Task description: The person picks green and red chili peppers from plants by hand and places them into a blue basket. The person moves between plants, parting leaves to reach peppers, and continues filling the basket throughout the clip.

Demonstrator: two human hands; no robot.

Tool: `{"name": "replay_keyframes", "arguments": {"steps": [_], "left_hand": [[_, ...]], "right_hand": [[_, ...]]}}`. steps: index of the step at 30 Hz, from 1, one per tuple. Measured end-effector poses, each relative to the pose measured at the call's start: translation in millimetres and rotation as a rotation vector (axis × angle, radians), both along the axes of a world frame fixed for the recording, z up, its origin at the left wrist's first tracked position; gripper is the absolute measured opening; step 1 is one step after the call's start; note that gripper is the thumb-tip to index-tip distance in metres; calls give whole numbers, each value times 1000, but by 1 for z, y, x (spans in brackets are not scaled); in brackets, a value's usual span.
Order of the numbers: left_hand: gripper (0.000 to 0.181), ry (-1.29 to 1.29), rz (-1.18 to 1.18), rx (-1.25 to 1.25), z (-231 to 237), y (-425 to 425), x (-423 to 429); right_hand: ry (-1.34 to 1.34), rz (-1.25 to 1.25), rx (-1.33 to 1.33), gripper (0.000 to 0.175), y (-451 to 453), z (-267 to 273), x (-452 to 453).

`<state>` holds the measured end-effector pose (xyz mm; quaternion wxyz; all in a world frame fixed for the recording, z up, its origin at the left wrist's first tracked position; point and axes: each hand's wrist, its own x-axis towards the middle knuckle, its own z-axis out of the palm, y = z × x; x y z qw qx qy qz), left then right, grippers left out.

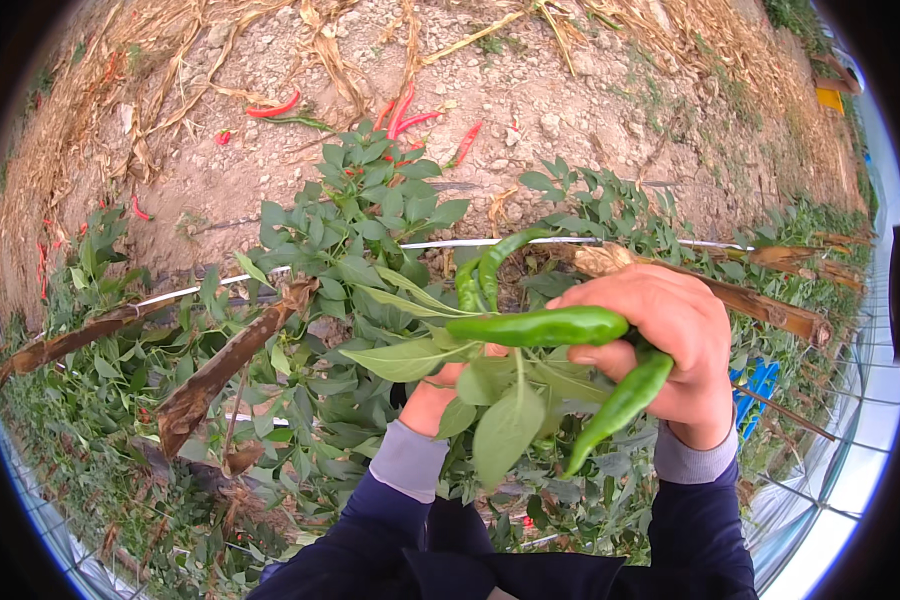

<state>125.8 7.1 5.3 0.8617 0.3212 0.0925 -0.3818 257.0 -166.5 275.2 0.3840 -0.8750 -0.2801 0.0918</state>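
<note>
My right hand (667,337) is closed around green chili peppers. One long green pepper (536,327) points left across its fingers, and a second green pepper (621,412) hangs down from the grip. Two curved green peppers (499,270) stand just beyond, among the leaves of a pepper branch (514,420). My left hand (436,394) is behind that branch, at its left side. Leaves cover most of its fingers, so what it holds is hidden. A fingertip shows near the base of the curved peppers.
A white cord (487,243) runs across the pepper plants (367,202). Broken dry stalks slant at the left (232,367) and right (765,304). Red chili peppers (401,112) lie on cloddy soil with dry corn leaves (330,52). Something blue (754,390) is partly visible beyond my right wrist.
</note>
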Motion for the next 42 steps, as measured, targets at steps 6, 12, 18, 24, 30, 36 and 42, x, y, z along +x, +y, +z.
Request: {"name": "replay_keyframes", "arguments": {"steps": [6, 12, 18, 24, 30, 36, 42], "left_hand": [[36, 45, 157, -320, 29, 7, 11], [36, -189, -17, 55, 70, 11, 28], [26, -608, 103, 150, 76, 8, 33], [30, -572, 65, 165, 82, 0, 28], [53, 447, 199, -754, 81, -1, 20], [37, -420, 82, 257, 76, -2, 25], [12, -891, 32, 592, 85, 0, 39]], "right_hand": [[161, -413, 878, 33, -27, 24, 14], [1048, -424, 682, 27, -39, -99, 3], [1527, -341, 497, 45, -30, -153, -6], [1677, -159, 662, 62, -10, -157, 8], [1799, -7, 966, 66, 22, -130, 17], [1255, -184, 548, 42, 32, -69, 17], [832, 84, 1153, 27, 22, -16, 19]]}}
